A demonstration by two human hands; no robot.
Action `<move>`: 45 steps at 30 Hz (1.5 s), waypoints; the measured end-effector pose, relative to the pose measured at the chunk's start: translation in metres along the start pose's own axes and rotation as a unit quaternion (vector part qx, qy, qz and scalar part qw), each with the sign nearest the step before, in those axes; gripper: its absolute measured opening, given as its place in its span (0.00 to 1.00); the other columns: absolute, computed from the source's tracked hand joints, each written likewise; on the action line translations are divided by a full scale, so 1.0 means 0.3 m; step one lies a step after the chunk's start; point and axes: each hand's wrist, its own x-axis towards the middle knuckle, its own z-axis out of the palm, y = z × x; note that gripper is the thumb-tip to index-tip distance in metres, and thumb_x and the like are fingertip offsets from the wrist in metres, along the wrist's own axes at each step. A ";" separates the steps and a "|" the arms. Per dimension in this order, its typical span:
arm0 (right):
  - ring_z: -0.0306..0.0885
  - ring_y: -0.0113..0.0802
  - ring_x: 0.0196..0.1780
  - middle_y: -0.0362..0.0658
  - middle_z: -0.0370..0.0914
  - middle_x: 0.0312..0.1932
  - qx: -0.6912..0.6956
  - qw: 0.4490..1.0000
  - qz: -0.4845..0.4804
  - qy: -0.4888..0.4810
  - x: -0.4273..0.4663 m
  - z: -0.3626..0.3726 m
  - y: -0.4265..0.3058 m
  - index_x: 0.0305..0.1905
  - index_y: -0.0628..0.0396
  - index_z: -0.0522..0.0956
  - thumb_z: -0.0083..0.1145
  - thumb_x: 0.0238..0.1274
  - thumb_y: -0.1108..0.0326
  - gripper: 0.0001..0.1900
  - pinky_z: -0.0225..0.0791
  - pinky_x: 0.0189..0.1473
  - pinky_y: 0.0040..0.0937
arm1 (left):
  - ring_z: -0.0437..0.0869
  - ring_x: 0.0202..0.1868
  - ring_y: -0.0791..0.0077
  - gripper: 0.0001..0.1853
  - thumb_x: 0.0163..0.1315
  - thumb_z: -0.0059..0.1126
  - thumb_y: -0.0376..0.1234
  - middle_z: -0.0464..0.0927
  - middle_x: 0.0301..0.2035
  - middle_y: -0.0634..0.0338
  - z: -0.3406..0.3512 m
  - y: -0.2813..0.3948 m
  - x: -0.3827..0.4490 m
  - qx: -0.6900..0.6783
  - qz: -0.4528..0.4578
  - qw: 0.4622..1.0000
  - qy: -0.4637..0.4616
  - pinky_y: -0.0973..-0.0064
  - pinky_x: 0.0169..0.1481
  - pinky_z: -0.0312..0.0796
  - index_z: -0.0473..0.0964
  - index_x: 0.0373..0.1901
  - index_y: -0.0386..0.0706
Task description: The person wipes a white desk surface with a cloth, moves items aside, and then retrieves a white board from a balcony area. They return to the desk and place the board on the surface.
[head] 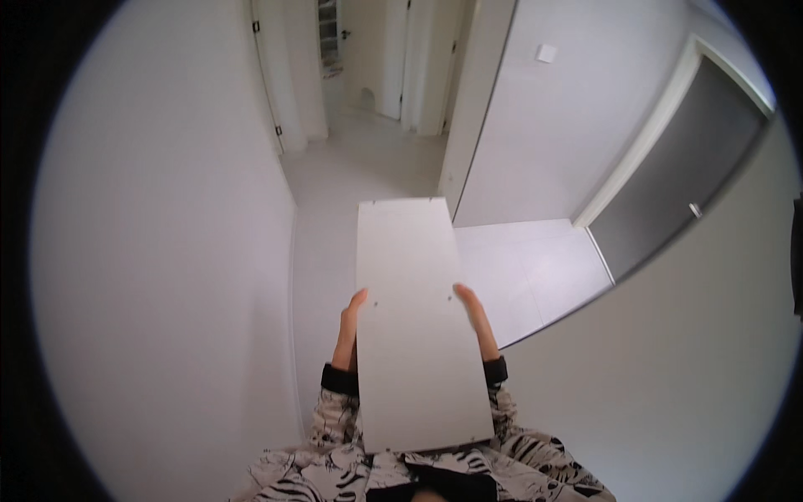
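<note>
A long white rectangular panel or box (417, 351) with small dark holes near its corners and midway along its sides stretches out in front of my chest. My left hand (355, 307) grips its left edge, the thumb tip showing at the rim. On the opposite edge, my right hand (472, 307) holds it at about the same height. The other fingers of both hands are hidden beside or beneath it. Its near end lies close against my patterned top (326, 474).
A plain wall (169, 251) runs along the left. Pale floor (376, 163) leads ahead to a white door (373, 59). At the right are a mirror-like panel edge (483, 113), a grey door (677, 169) in a pale frame, and a large light surface (640, 364). A wall switch (546, 53) sits higher up.
</note>
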 end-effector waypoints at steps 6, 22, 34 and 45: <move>0.51 0.33 0.75 0.46 0.55 0.73 0.019 0.998 0.050 -0.020 0.064 -0.006 0.072 0.71 0.61 0.58 0.45 0.72 0.53 0.31 0.47 0.73 0.30 | 0.81 0.41 0.70 0.28 0.64 0.54 0.50 0.79 0.43 0.54 -0.017 0.074 0.031 0.004 -0.010 0.999 0.039 0.76 0.43 0.72 0.74 0.51 0.33; 0.65 0.30 0.64 0.43 0.64 0.65 0.251 0.921 0.297 0.037 0.176 0.035 0.040 0.66 0.58 0.66 0.53 0.66 0.48 0.32 0.62 0.63 0.29 | 0.81 0.40 0.69 0.30 0.62 0.56 0.52 0.79 0.43 0.53 -0.036 0.130 0.031 0.026 0.041 0.997 0.063 0.75 0.42 0.73 0.74 0.51 0.32; 0.70 0.26 0.55 0.39 0.72 0.55 0.021 1.000 -0.001 0.009 0.158 0.044 -0.052 0.61 0.58 0.70 0.44 0.73 0.54 0.22 0.64 0.58 0.26 | 0.74 0.29 0.78 0.21 0.67 0.48 0.49 0.74 0.27 0.66 0.129 0.281 -0.105 0.045 0.102 0.994 -0.015 0.78 0.33 0.67 0.74 0.32 0.39; 0.72 0.25 0.52 0.39 0.75 0.51 0.279 0.939 0.199 -0.013 -0.042 0.152 -0.253 0.57 0.59 0.73 0.47 0.71 0.51 0.22 0.65 0.54 0.23 | 0.79 0.35 0.77 0.25 0.67 0.46 0.51 0.77 0.37 0.60 0.085 0.246 -0.403 0.026 0.079 0.997 -0.003 0.80 0.33 0.71 0.73 0.50 0.38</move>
